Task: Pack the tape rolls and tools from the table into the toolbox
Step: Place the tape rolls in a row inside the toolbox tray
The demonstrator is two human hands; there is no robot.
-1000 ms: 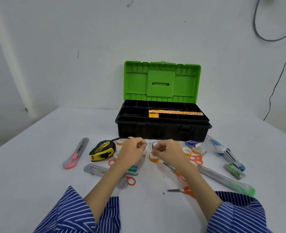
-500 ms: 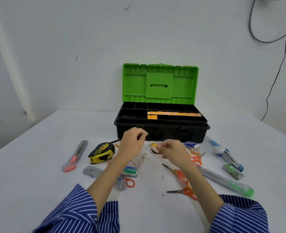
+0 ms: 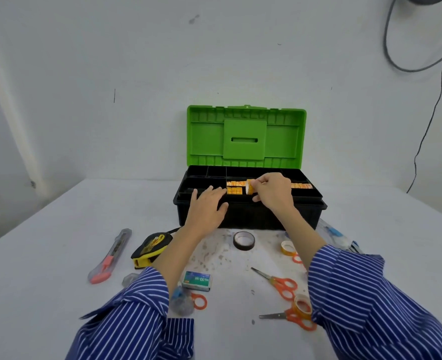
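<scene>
The black toolbox (image 3: 243,216) stands open at the table's far middle, its green lid (image 3: 246,136) upright. Orange tape rolls (image 3: 234,189) lie in rows in its tray. My right hand (image 3: 273,190) pinches a small orange tape roll (image 3: 249,187) on edge over the tray, next to those rows. My left hand (image 3: 207,203) rests flat over the toolbox's front left rim, fingers apart, holding nothing. On the table lie a black tape roll (image 3: 244,240), an orange tape roll (image 3: 287,247) and another tape roll (image 3: 303,306) atop the scissors.
In front of the toolbox: a yellow-black tape measure (image 3: 151,249), a pink utility knife (image 3: 110,257), a staple box (image 3: 197,280), two orange scissors (image 3: 279,280), an orange-ringed dispenser (image 3: 188,302). Blue-white tools (image 3: 337,235) lie at right. Cables (image 3: 422,126) hang on the wall.
Both hands rose from the table to the toolbox. My right hand carried a small orange tape roll to the tray; my left hand moved onto the front rim.
</scene>
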